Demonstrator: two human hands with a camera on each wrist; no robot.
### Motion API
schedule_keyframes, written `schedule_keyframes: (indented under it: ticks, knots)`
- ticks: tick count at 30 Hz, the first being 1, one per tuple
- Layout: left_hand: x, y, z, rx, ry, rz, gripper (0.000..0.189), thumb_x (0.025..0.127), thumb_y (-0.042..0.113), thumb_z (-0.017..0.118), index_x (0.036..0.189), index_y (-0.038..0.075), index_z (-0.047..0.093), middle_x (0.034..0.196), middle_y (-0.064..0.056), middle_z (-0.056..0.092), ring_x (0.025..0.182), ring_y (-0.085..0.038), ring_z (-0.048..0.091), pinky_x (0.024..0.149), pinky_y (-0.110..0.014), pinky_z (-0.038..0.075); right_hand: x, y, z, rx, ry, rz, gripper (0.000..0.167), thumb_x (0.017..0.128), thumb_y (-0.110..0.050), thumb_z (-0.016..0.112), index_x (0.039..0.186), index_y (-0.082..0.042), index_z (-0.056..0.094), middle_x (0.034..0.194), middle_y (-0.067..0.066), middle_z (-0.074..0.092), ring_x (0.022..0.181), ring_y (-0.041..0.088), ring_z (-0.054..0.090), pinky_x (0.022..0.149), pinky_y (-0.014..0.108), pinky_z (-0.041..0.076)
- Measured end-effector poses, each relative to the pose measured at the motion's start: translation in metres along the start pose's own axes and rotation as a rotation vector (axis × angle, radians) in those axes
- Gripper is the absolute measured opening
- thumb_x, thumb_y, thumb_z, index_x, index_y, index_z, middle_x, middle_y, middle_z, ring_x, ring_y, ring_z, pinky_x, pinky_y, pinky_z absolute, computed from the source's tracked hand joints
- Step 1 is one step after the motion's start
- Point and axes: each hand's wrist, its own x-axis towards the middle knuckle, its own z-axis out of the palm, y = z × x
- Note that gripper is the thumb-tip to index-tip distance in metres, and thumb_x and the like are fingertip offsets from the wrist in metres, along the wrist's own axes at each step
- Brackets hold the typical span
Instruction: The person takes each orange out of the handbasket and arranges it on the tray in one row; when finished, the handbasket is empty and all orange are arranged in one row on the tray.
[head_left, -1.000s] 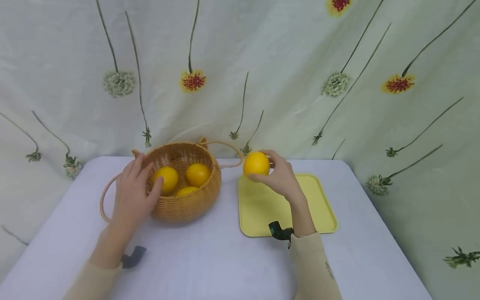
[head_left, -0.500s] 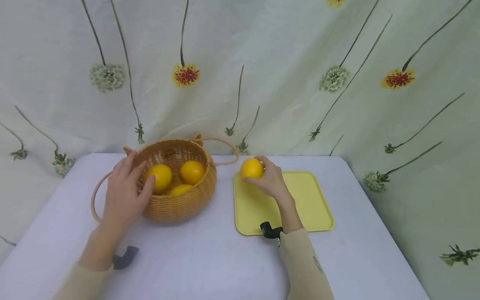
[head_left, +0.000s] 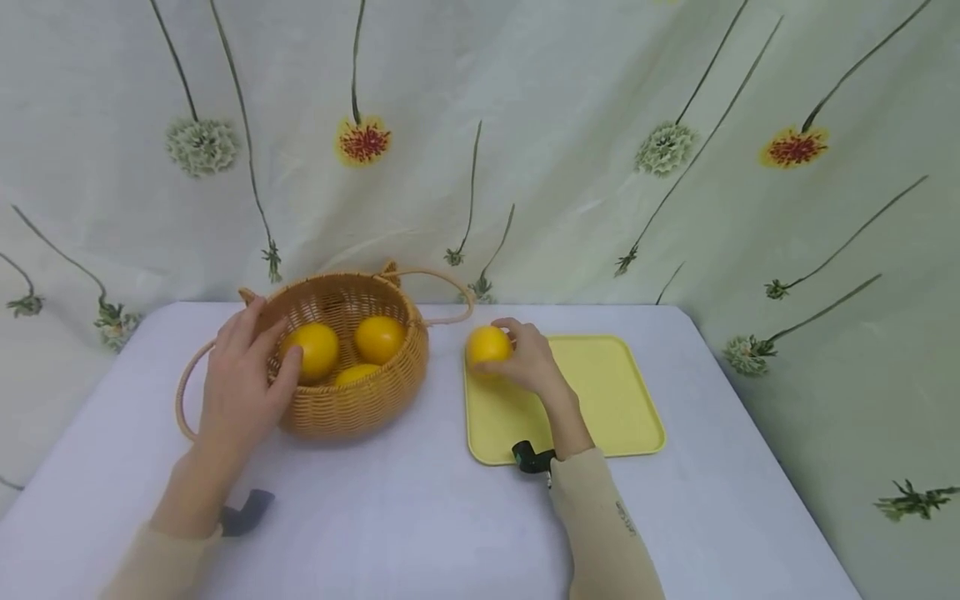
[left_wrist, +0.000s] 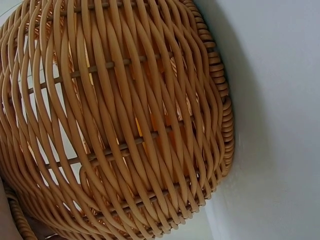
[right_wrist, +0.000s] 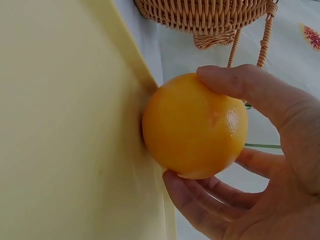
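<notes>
At the far left corner of the yellow tray (head_left: pixel 615 400), my right hand (head_left: pixel 528 362) holds an orange (head_left: pixel 487 346) between thumb and fingertips. The right wrist view has this orange (right_wrist: pixel 190 130) right at the tray's surface, near its rim. My left hand (head_left: pixel 240 375) grips the left rim of a round wicker basket (head_left: pixel 360 412), its thumb over the edge. Inside the basket lie three oranges (head_left: pixel 379 337), one close beside that thumb. Basket weave (left_wrist: pixel 115 100) fills most of the left wrist view, with only a bit of the hand at the lower left.
The basket stands left of the tray on a white-covered table (head_left: pixel 405 517). A looped wicker handle (head_left: pixel 450 319) reaches from the basket toward the tray; another loop (head_left: pixel 182 400) sits at its left. Behind the table hangs a flower-print cloth (head_left: pixel 555 167).
My right hand has lowered the orange to the tray's far left corner. The left hand has stayed at the basket's rim. The whole head view has shifted slightly.
</notes>
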Motion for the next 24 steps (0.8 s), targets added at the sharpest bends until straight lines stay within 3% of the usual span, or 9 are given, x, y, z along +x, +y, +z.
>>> schedule_keyframes:
  ticks: [8, 16, 20, 24]
  knots:
    - [-0.003, -0.003, 0.001, 0.001, -0.014, -0.003, 0.053, 0.101, 0.029, 0.054, 0.129, -0.014, 0.066, 0.162, -0.026, 0.043, 0.146, -0.053, 0.038, 0.129, -0.062, 0.022, -0.004, -0.002, 0.003, 0.019, 0.014, -0.006, 0.074, 0.076, -0.029, 0.095, 0.139, -0.013, 0.061, 0.133, 0.018, 0.059, 0.120, 0.035, 0.056, 0.099, 0.051, 0.053]
    - [-0.008, -0.003, -0.002, -0.006, -0.009, -0.001, 0.050, 0.099, 0.026, 0.056, 0.128, -0.014, 0.067, 0.160, -0.028, 0.044, 0.143, -0.054, 0.039, 0.127, -0.065, 0.024, -0.009, -0.004, 0.000, -0.001, -0.044, 0.002, 0.082, 0.082, -0.031, 0.091, 0.151, -0.009, 0.053, 0.145, 0.019, 0.060, 0.130, 0.037, 0.059, 0.106, 0.054, 0.054]
    - [-0.004, -0.003, -0.003, -0.004, 0.000, 0.004, 0.050, 0.099, 0.026, 0.057, 0.128, -0.014, 0.067, 0.161, -0.026, 0.044, 0.145, -0.053, 0.038, 0.128, -0.064, 0.023, -0.007, -0.009, -0.007, 0.023, 0.013, -0.010, 0.078, 0.087, -0.033, 0.087, 0.152, -0.008, 0.051, 0.150, 0.020, 0.058, 0.135, 0.038, 0.059, 0.108, 0.054, 0.055]
    - [0.001, -0.003, -0.001, -0.004, -0.013, 0.007, 0.050, 0.099, 0.026, 0.056, 0.129, -0.013, 0.066, 0.162, -0.025, 0.042, 0.146, -0.053, 0.037, 0.128, -0.064, 0.023, -0.008, -0.016, -0.011, 0.087, 0.160, -0.064, 0.064, 0.092, -0.033, 0.083, 0.145, -0.008, 0.058, 0.144, 0.016, 0.064, 0.132, 0.033, 0.062, 0.109, 0.051, 0.055]
